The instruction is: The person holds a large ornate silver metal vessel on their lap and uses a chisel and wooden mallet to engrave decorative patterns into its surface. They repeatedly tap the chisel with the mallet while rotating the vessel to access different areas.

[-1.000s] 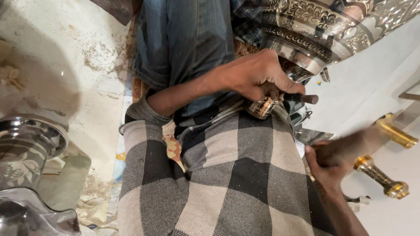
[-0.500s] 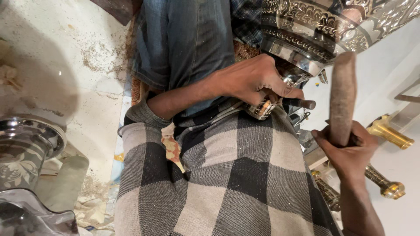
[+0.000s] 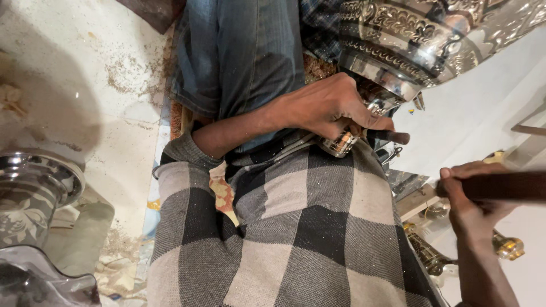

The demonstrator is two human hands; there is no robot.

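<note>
My left hand (image 3: pixel 333 108) reaches across my lap and is closed around a short dark rod-like tool (image 3: pixel 392 137). It presses against a small engraved silver piece (image 3: pixel 341 143) at the base of a large embossed silver vessel (image 3: pixel 421 42). My right hand (image 3: pixel 469 202) is at the right and grips a dark wooden handle (image 3: pixel 500 186) that lies level and runs off the right edge; its head is out of view. The two hands are apart, with the right one lower than the left.
My checkered sweater (image 3: pixel 296 239) and blue jeans (image 3: pixel 244 57) fill the middle. An engraved silver pot (image 3: pixel 34 193) stands at the left on a dusty pale floor (image 3: pixel 85 85). Brass fittings (image 3: pixel 506 247) lie at the lower right beside a white surface (image 3: pixel 483 108).
The wooden handle in my right hand rose upright half a second ago and has now swung down to lie level at the right. My left hand stayed on the tool.
</note>
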